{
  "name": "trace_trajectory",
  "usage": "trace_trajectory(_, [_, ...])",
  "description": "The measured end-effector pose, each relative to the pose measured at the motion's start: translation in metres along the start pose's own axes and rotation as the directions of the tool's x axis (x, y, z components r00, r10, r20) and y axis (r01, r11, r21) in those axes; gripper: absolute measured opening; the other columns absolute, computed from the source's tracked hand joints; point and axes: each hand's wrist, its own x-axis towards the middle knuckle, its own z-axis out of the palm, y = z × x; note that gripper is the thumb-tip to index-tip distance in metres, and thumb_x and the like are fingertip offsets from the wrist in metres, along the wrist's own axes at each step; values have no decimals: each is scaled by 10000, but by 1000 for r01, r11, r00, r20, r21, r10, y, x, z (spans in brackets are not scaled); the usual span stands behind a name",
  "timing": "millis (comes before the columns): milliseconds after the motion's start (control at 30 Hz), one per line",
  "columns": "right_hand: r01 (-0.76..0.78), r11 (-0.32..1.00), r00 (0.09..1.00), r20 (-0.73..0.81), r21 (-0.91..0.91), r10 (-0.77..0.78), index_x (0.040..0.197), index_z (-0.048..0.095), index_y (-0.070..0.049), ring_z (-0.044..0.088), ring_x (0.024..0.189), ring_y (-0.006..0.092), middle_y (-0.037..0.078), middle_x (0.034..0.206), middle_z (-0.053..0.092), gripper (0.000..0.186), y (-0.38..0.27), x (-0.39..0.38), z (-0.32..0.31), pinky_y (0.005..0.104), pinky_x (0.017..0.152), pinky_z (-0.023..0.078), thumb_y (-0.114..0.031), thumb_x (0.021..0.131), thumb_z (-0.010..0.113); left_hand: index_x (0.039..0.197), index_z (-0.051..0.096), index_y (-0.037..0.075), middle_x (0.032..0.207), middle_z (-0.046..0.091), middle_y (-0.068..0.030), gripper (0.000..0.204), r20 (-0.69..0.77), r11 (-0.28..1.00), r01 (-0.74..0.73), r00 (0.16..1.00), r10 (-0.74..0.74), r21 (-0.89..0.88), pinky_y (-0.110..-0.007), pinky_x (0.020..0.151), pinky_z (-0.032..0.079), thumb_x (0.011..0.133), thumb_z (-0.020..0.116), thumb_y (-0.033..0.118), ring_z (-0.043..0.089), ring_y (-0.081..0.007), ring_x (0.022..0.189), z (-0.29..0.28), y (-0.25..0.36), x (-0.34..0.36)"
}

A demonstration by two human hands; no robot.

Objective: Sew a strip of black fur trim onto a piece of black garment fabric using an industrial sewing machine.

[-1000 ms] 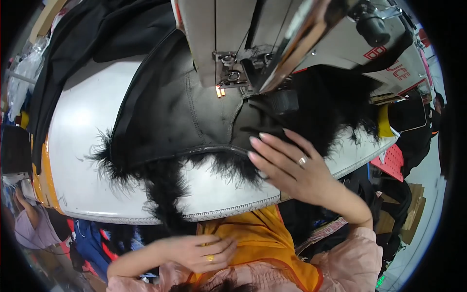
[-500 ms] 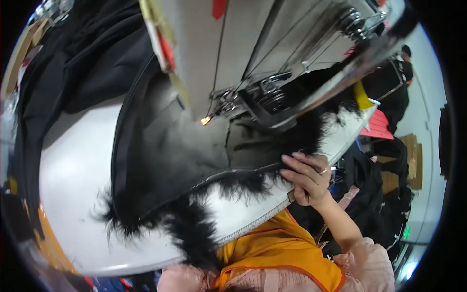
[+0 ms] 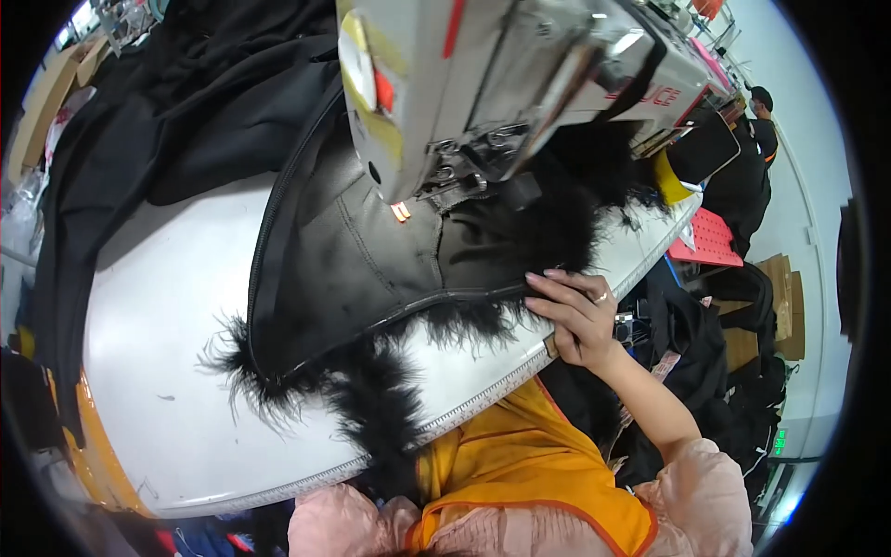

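A black garment piece (image 3: pixel 362 251) with a fluffy black trim (image 3: pixel 376 381) lies spread on the white table of a sewing machine (image 3: pixel 408 102). A zip (image 3: pixel 269 223) runs along its left edge, and a seam crosses its middle beneath the presser foot area. My right hand (image 3: pixel 575 316), a ring on one finger, rests at the garment's lower right edge. Its fingers lie stretched out over the cloth, with the thumb lower, near the table's edge. My left hand is not in view; only the pink left sleeve (image 3: pixel 339 524) shows at the bottom.
More black cloth (image 3: pixel 176 130) is heaped on the white tabletop (image 3: pixel 167 325) at the left. A measuring tape (image 3: pixel 492 385) runs along the near edge. At the right are a pink perforated panel (image 3: pixel 710 239), cardboard boxes (image 3: pixel 784 297) and dark fabric; another person (image 3: pixel 763 121) is far back.
The view has shifted, bringing more of the machine's body into sight. My right hand stays on the garment's edge. A blurred bar that crossed the upper right no longer shows so large.
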Motion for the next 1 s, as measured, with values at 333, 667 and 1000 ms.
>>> trace_trajectory(333, [5, 998, 998, -57, 70, -1, 1036, 694, -172, 578, 1109, 215, 32, 1245, 618, 366, 3, 1, 5, 325, 862, 423, -83, 725, 524, 1234, 514, -8, 1240, 551, -155, 389, -273, 951, 298, 911, -310, -86, -306, 894, 478, 925, 509, 229, 565, -243, 1080, 10, 32, -1])
trace_trajectory(667, [-686, 140, 682, 698, 714, -216, 1232, 571, -59, 606, 971, 226, 96, 1125, 615, 332, -69, -92, 23, 308, 840, 488, -163, 916, 577, 1088, 664, 26, 1033, 694, -90, 344, 174, 929, 371, 914, -366, 4, -433, 1023, 411, 748, 717, 10, 644, -202, 1015, 38, 269, -9])
trace_trajectory(1000, [-580, -621, 721, 687, 527, -91, 1227, 569, -26, 589, 610, 75, 39, 810, 646, 343, -22, -18, -28, 161, 525, 439, -150, 910, 606, 1184, 562, -19, 1010, 699, -123, 467, -49, 990, -134, 990, 132, -39, -512, 1094, 309, 736, 648, -116, 655, -263, 1028, 74, 317, 125])
